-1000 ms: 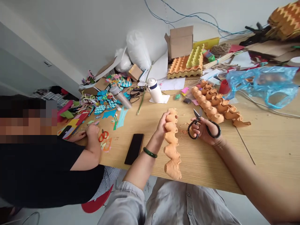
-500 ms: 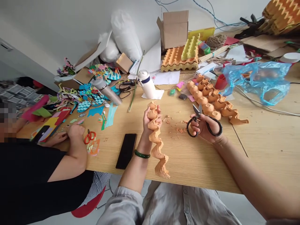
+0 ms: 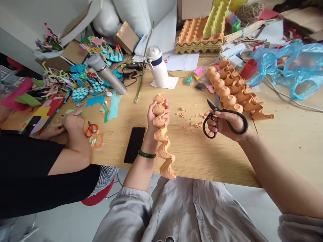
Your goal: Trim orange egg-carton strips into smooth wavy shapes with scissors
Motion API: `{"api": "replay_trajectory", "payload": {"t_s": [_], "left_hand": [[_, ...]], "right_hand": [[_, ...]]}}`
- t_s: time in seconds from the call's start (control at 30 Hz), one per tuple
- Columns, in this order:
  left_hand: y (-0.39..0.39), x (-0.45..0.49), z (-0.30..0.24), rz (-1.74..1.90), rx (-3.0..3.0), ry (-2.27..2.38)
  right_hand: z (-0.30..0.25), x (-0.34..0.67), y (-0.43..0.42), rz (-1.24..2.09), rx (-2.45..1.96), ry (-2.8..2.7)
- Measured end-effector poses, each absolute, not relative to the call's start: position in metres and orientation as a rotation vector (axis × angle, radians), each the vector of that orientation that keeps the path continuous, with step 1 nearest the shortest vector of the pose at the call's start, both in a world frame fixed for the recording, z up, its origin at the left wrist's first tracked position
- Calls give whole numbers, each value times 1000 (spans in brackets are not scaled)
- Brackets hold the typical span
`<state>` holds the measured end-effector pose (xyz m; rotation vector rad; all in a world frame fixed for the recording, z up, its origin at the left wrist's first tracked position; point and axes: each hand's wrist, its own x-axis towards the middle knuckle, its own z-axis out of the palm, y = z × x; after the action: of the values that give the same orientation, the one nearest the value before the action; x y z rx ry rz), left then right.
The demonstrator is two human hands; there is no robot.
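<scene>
Left grip (image 3: pixel 150 117): palm hidden behind the orange egg-carton strip (image 3: pixel 160 135). Co-worker (image 3: pixel 25 161) clipped by left edge; their red stool (image 3: pixel 101 197) mostly covered by their body. Cardboard box (image 3: pixel 194 9) and yellow egg tray (image 3: pixel 217 20) cut at top. Blue bag (image 3: pixel 274 64) runs off right, contents unclear through the film. Right sleeve (image 3: pixel 301 226) also cut there. Marks (image 3: pixel 110 133) on bench (image 3: pixel 194 158) too small to read. Dark rounded thing (image 3: pixel 169 239) clipped at bottom, can't ID.
</scene>
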<state>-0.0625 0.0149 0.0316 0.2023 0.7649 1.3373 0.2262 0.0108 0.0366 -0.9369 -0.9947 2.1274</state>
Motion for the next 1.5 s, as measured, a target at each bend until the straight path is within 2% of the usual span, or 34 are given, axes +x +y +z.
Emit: {"api": "replay_trajectory", "payload": {"t_s": [0.13, 0.3, 0.57, 0.7, 0.93, 1.07, 1.2, 1.33, 1.5], "left_hand": [[19, -62, 48, 1318, 203, 749], [9, -85, 71, 1428, 228, 833], [-2, -70, 53, 1346, 233, 983], [3, -60, 58, 1274, 184, 955], [-6, -101, 96, 1434, 152, 977], [-6, -104, 89, 1540, 170, 1064], [8, -66, 68, 1309, 155, 874], [19, -21, 58, 1246, 160, 814], [20, 2, 55, 1395, 290, 854]], "right_hand": [[37, 220, 9, 2016, -916, -1042], [31, 215, 3, 2093, -914, -1052], [38, 228, 2, 2010, -914, -996], [39, 237, -12, 2063, -835, -1034], [30, 262, -27, 2175, -937, -1322], [21, 253, -13, 2011, -1040, -1161], [23, 227, 5, 1815, -1037, -1070], [36, 210, 18, 1682, -1076, -1122], [59, 209, 22, 1389, -1259, -1354]]}}
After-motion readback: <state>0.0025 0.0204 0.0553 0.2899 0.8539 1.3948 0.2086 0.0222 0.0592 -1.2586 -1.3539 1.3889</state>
